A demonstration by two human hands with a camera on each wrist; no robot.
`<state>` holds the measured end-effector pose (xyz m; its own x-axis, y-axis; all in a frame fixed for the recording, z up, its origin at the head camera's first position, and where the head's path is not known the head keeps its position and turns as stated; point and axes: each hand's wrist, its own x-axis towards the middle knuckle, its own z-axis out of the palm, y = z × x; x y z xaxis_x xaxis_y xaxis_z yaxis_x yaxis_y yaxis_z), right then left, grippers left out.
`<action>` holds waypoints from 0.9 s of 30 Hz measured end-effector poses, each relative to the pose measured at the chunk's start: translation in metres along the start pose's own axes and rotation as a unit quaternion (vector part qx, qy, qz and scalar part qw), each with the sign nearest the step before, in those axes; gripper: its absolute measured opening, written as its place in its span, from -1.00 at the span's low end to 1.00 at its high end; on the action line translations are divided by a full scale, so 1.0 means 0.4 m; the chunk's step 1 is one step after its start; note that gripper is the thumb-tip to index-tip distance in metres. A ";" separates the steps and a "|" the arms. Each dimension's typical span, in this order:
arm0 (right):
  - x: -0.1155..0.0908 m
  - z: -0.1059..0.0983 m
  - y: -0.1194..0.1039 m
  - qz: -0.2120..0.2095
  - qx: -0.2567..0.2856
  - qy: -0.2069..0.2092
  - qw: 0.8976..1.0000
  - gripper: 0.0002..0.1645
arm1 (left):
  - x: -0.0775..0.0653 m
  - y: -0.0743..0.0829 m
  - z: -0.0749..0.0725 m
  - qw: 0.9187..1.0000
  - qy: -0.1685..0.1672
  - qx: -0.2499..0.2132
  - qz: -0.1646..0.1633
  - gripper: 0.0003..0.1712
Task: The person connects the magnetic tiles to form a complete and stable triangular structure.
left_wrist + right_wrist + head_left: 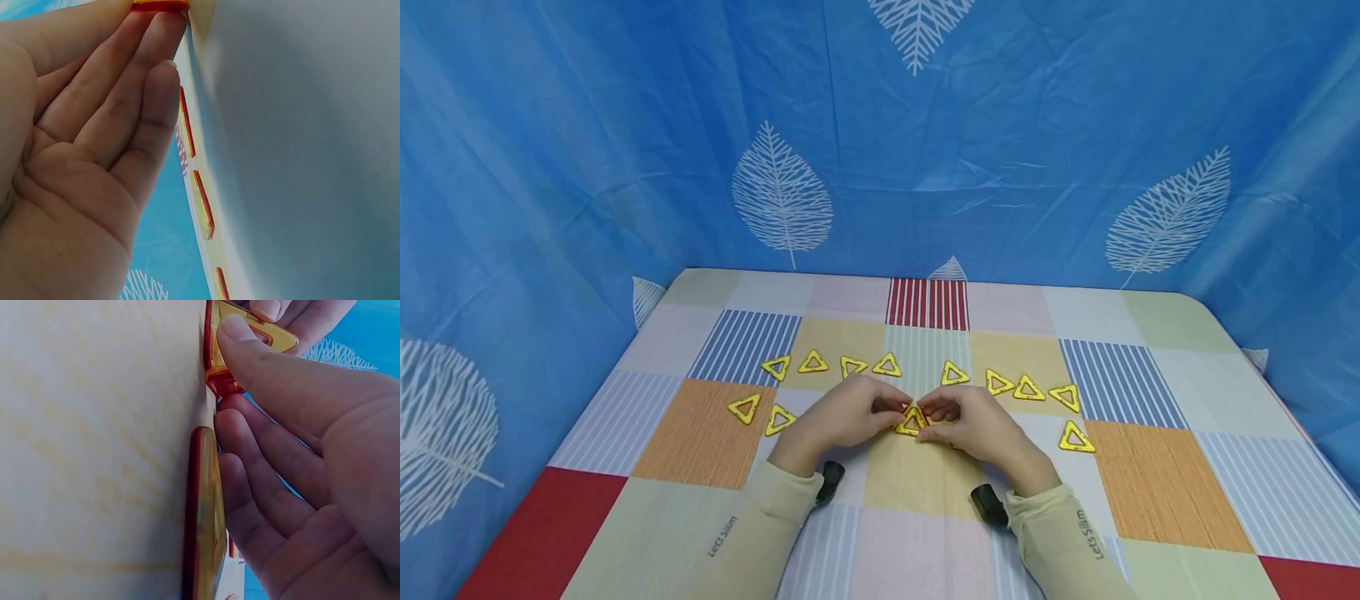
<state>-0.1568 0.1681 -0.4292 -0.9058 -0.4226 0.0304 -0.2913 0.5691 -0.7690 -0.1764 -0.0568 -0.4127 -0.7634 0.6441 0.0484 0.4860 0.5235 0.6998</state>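
Between the two hands, low over the tablecloth, is a yellow triangular frame tile point(912, 422) with an open centre. My left hand point(855, 410) pinches its left side; in the left wrist view a red-orange tile edge point(159, 5) shows between thumb and fingertips. From the other side my right hand point(976, 423) pinches it, thumb on the near face and fingers behind. In the right wrist view a tilted yellow part point(278, 335) stands out from an upright red-edged part, and another tile point(205, 515) lies just by the right fingers, mostly hidden in the head view.
More yellow triangle tiles lie in a loose arc beyond the hands, several to the left point(812, 362) and several to the right point(1028, 389). One tile point(780, 419) is close to the left forearm. Black wrist cameras sit at both cuffs. A blue curtain point(1000, 150) hangs behind the patchwork-covered table point(940, 546).
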 end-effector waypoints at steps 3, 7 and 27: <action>0.000 0.000 -0.001 -0.003 0.001 0.000 1.000 -0.63 | 0.002 0.000 0.002 1.000 -0.001 0.002 0.008 -0.76; 0.001 0.002 -0.001 -0.005 0.000 0.004 1.000 -0.63 | 0.005 0.000 0.004 1.000 -0.004 0.007 0.022 -0.77; 0.001 0.002 -0.003 -0.019 -0.004 0.007 1.000 -0.63 | 0.005 0.006 0.007 1.000 -0.009 0.002 -0.006 -0.77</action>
<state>-0.1567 0.1667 -0.4288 -0.8987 -0.4333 0.0682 -0.3272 0.5585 -0.7622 -0.1756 -0.0527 -0.4130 -0.7622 0.6468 0.0271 0.4779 0.5338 0.6976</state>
